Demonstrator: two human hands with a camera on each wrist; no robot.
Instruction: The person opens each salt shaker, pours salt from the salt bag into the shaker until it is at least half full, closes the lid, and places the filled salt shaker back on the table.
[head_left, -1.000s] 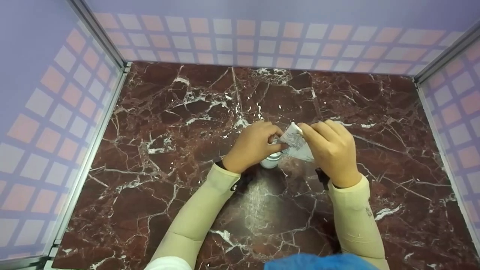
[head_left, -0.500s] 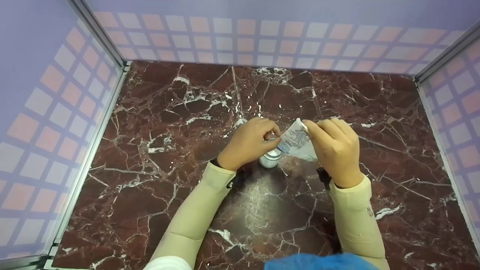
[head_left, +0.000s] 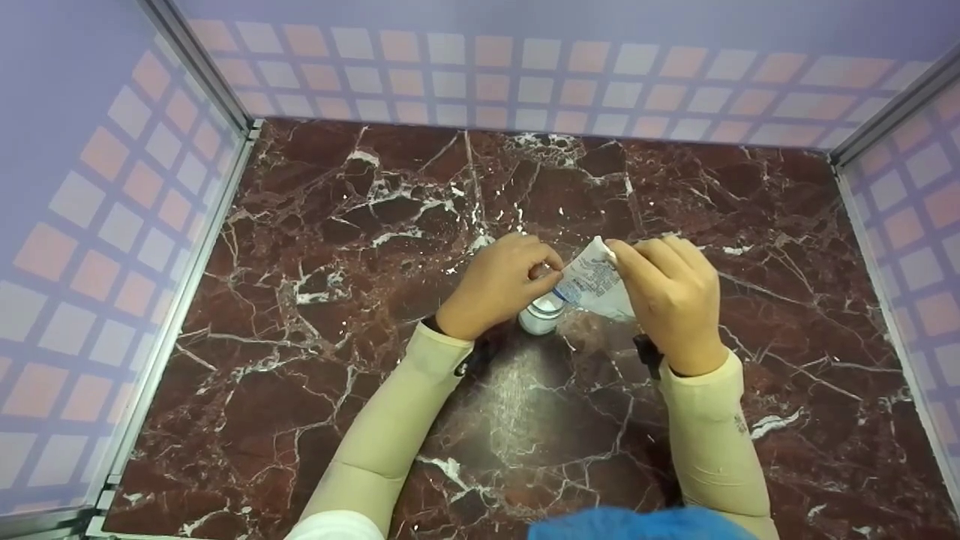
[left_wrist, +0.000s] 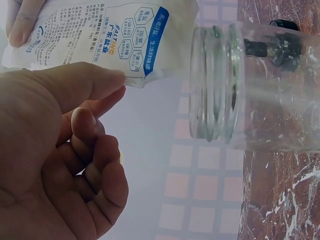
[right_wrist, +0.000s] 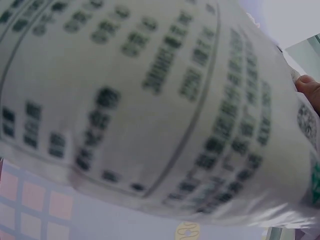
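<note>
A white printed salt bag (head_left: 592, 277) is held tilted between both hands, its blue-banded end low beside the mouth of a clear glass jar (head_left: 538, 322). My left hand (head_left: 499, 285) pinches that end's edge between thumb and index finger, the other fingers curled. The upper end is gripped by my right hand (head_left: 671, 300). In the left wrist view, the bag (left_wrist: 75, 35) has its corner close to the threaded rim of the jar (left_wrist: 215, 85), with white specks on the glass. Blurred print on the bag (right_wrist: 150, 100) fills most of the right wrist view.
The jar stands on a dark red marbled tabletop (head_left: 300, 420), strewn with white bits beyond the hands. Purple walls with pink and white squares (head_left: 517, 75) enclose the back and both sides. A blue cloth (head_left: 637, 525) shows at the front edge.
Over the last second my left hand shifted slightly left and back, uncovering more of the jar's mouth. The bag's upper corner rose with my right hand. The last half second shows hardly any movement.
</note>
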